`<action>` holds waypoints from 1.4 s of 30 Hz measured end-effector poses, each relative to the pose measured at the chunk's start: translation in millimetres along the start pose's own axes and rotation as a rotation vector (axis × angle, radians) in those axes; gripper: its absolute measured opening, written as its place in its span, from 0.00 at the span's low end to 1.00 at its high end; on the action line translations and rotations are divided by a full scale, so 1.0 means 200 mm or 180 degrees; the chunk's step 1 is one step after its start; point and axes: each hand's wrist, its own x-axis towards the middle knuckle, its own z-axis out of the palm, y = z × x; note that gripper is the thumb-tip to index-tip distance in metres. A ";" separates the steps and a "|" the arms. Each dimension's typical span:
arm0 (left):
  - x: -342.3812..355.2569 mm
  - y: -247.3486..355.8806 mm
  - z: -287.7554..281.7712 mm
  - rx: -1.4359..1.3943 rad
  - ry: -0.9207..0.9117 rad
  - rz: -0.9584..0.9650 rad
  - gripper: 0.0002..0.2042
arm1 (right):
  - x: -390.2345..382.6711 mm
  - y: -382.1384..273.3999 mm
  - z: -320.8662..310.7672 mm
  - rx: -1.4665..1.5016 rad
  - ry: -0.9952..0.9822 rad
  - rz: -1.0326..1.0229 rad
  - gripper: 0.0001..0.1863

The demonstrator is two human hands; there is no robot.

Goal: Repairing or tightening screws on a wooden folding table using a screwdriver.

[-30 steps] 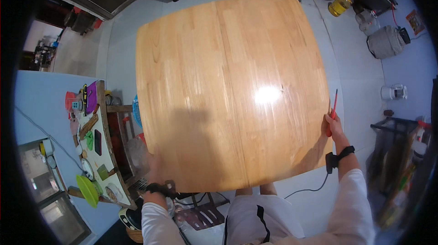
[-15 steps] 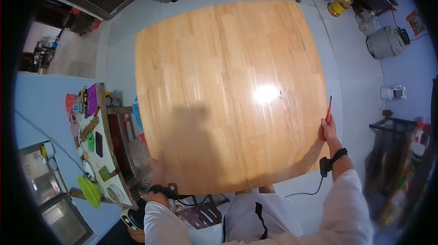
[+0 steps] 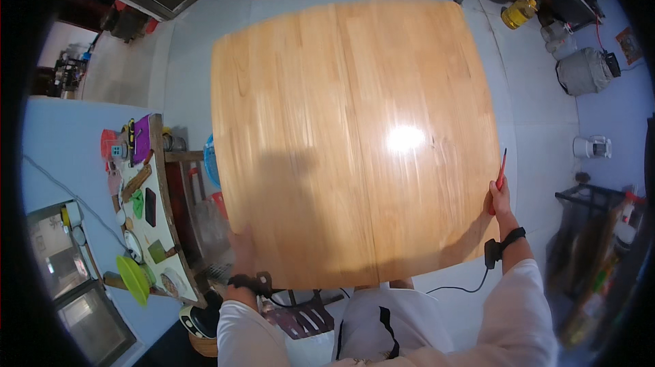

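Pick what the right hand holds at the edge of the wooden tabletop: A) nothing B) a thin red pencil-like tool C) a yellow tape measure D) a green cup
B: the right hand grips a thin red pencil-like tool that points up along the right edge of the wooden tabletop.

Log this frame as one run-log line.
left hand: gripping wooden board near edge | right hand: at board's right edge, holding red pencil | board: lifted flat

White long sleeves (image 3: 522, 305), white top with a black stripe down the front; black wristbands (image 3: 501, 243) with small boxes, cable trailing.
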 end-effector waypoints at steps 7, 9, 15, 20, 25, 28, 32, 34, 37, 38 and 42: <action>0.05 -0.15 -0.08 0.0416 0.0070 0.0089 0.21 | -0.01 -0.15 0.03 0.0141 -0.0245 0.0239 0.22; 0.03 -0.19 -0.06 0.0346 0.0132 0.0088 0.21 | 0.01 -0.01 -0.03 -0.0148 -0.0106 0.0080 0.22; -0.03 -0.08 0.02 -0.0122 0.0032 -0.0081 0.22 | 0.05 0.03 -0.03 -0.0113 0.0015 -0.0049 0.22; -0.06 -0.15 -0.06 0.0416 -0.0101 -0.0026 0.23 | 0.01 0.03 -0.08 -0.0088 -0.0253 0.0025 0.21; 0.03 -0.29 -0.05 0.0094 -0.0022 0.0571 0.20 | 0.00 -0.07 -0.02 0.0013 -0.0155 0.0158 0.21; 0.01 -0.16 0.01 0.0302 0.0131 -0.0063 0.19 | 0.06 0.03 -0.07 -0.0206 -0.0130 -0.0015 0.22; 0.04 -0.37 -0.14 0.0653 0.0036 0.0483 0.20 | 0.12 0.05 -0.04 -0.0111 -0.0158 -0.0117 0.22; -0.06 -0.25 0.00 0.0038 0.0024 -0.0127 0.22 | 0.15 0.03 -0.12 -0.0103 -0.0165 0.0180 0.22; -0.16 -0.35 0.01 0.0877 0.0320 -0.0505 0.22 | 0.23 -0.03 -0.15 -0.0269 -0.0192 0.0027 0.23; -0.18 -0.46 -0.08 0.0799 0.0093 -0.0208 0.22 | 0.28 -0.02 -0.15 -0.0278 -0.0235 -0.0185 0.23; -0.39 -0.47 0.06 -0.0078 -0.0152 -0.0055 0.23 | 0.35 0.02 -0.22 -0.0447 -0.0337 -0.0264 0.24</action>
